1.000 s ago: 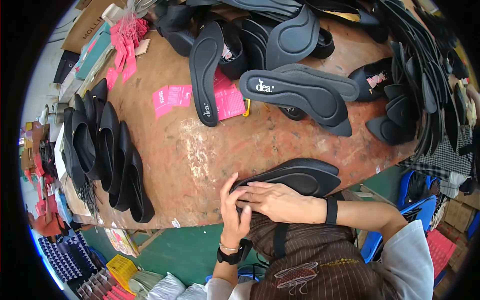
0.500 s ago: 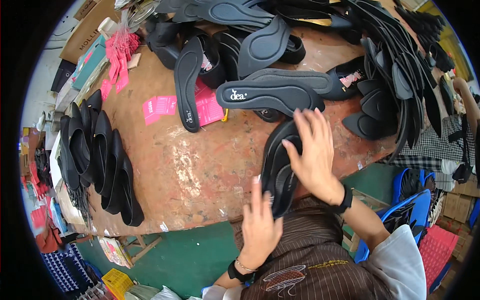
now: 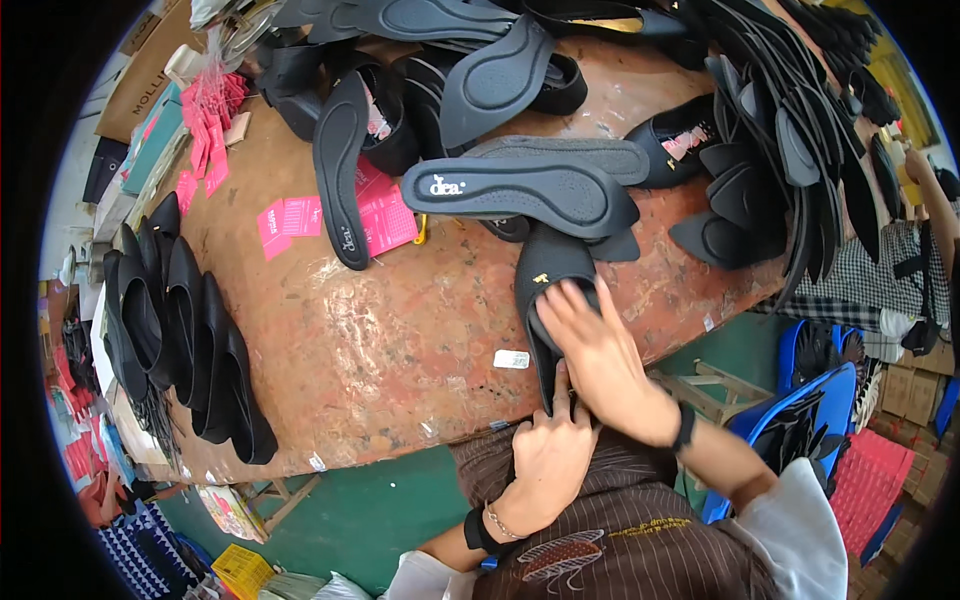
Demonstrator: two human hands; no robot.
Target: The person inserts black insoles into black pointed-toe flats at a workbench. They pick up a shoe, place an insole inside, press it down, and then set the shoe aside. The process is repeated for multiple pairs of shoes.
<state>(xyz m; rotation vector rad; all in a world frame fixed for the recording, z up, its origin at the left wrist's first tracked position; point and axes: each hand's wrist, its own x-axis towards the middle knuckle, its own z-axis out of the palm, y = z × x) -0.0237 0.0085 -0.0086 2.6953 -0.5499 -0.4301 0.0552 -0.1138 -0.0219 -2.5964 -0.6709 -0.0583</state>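
Note:
A black pointed flat shoe (image 3: 545,262) with a small gold ornament lies at the table's near edge, its toe pointing away from me. The fingers of my right hand (image 3: 605,365) reach flat into its opening, thumb apart. At the heel, my left hand (image 3: 553,455) has its index finger stretched along the shoe and its other fingers curled; the heel is partly hidden there. Left of the shoe rests a small white label (image 3: 511,359). Just beyond the toe lies a black insole (image 3: 520,190) with white lettering, on top of other insoles.
Several black shoes (image 3: 185,320) lean together at the table's left. Pink tags (image 3: 290,222), a loose insole (image 3: 342,170) and more shoes lie farther back. Black strips (image 3: 800,150) hang over the right side, near a blue bin (image 3: 800,425) and another person's arm (image 3: 935,205).
My right hand has moved down and its fingers now reach inside the shoe. My left hand has shifted right to the heel. The white label now lies uncovered on the table.

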